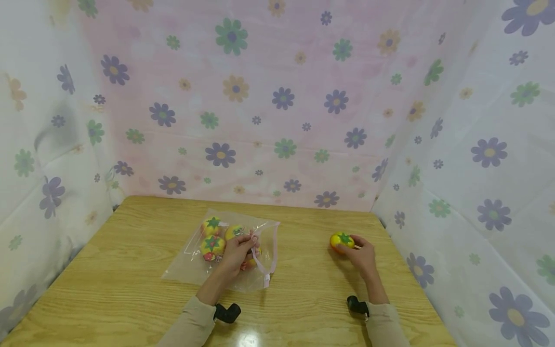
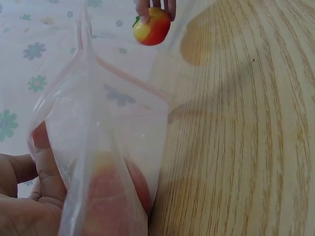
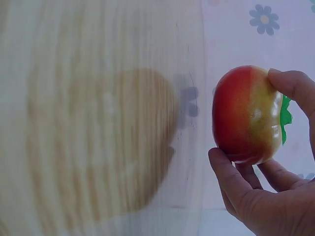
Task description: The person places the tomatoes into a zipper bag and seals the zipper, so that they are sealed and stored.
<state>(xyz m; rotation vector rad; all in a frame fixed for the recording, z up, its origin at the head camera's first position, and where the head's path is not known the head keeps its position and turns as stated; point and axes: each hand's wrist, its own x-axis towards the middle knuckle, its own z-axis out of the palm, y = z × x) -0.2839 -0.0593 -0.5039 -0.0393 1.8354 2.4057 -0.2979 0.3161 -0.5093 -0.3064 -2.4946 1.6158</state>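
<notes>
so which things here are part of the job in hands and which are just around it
Part of the job:
- red-yellow fruit, held by the right hand
- clear bag, held near its pink-edged opening by the left hand
- fruits in the bag

Just around it:
- wooden table
- flowered cloth
- black wrist pieces

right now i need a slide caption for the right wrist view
Right hand holding a red and yellow fruit clear of the wooden table.
</notes>
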